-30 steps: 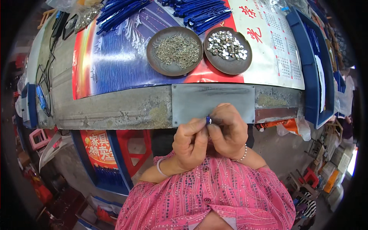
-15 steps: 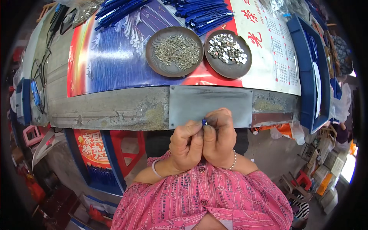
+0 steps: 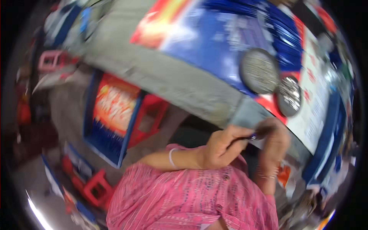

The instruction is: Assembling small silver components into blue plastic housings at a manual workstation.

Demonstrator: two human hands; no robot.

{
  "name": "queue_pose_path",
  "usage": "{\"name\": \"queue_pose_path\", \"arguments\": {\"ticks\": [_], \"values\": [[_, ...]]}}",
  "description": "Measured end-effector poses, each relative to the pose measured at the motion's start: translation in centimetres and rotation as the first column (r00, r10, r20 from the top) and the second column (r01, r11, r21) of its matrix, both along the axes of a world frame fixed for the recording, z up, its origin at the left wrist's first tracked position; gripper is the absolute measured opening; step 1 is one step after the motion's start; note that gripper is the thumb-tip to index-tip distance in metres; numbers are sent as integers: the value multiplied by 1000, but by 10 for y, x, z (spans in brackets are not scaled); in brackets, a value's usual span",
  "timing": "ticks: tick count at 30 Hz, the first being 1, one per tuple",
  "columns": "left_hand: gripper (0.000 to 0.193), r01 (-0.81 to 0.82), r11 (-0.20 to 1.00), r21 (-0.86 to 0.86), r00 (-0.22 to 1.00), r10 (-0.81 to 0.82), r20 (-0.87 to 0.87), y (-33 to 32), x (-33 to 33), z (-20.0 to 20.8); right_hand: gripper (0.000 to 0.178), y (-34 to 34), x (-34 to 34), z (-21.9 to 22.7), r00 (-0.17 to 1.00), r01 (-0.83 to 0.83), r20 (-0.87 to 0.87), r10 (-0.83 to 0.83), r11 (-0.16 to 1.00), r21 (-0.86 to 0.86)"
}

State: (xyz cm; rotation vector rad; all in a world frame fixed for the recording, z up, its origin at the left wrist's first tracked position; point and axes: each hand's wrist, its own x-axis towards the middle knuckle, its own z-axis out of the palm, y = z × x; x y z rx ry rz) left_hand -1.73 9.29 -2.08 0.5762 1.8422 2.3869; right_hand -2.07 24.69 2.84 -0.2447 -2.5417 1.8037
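Observation:
My left hand (image 3: 225,149) is closed in a pinch, thumb and fingertips together at a small dark blue piece (image 3: 252,136). Only a tip of that piece shows, so its kind is hard to make out. My right hand (image 3: 275,142) is close beside it, bent toward the same spot. Motion smears its fingers. Both hands are over the near edge of the table, by a grey metal plate (image 3: 245,115). Beyond them stand a round dark dish (image 3: 244,82) of small metal pins and a second dish (image 3: 287,114) of shiny little discs.
Bundles of blue strips (image 3: 285,34) lie on a printed poster (image 3: 199,46) covering the table (image 3: 153,73). A blue bin (image 3: 88,128) with more blue strips stands at the left, near a red stool (image 3: 147,122). Another blue tray (image 3: 326,134) sits at the right.
The whole view has swung and tilted, so the table now slants down to the right and the left bin shows more. My hands have shifted rightward in the picture; the right one is blurred.

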Motion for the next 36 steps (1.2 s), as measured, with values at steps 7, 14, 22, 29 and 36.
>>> {"name": "queue_pose_path", "arguments": {"ticks": [7, 14, 22, 29, 36], "values": [[31, -480, 668, -569, 832, 552, -54, -186, -16, -37, 20, 39, -98, 8, 895, -226, -59, 443, 563, 795], [12, -520, -104, -848, 664, 574, -478, -422, 47, -79, 11, 50, -137, -23, 853, -285, 38, 521, 403, 870], [9, -396, -193, -898, 737, 516, -436, -484, 95, -114, 10, 43, -125, -21, 885, -270, 17, 465, 483, 833], [10, -473, -235, -849, 720, 453, -526, -480, 86, -102, 8, 59, -121, -20, 954, -257, 21, 299, 778, 573], [16, -721, 7, -692, 579, 556, -597, -340, -6, 7, 22, 46, -124, -11, 958, -201, -85, 274, 851, 485]]}}
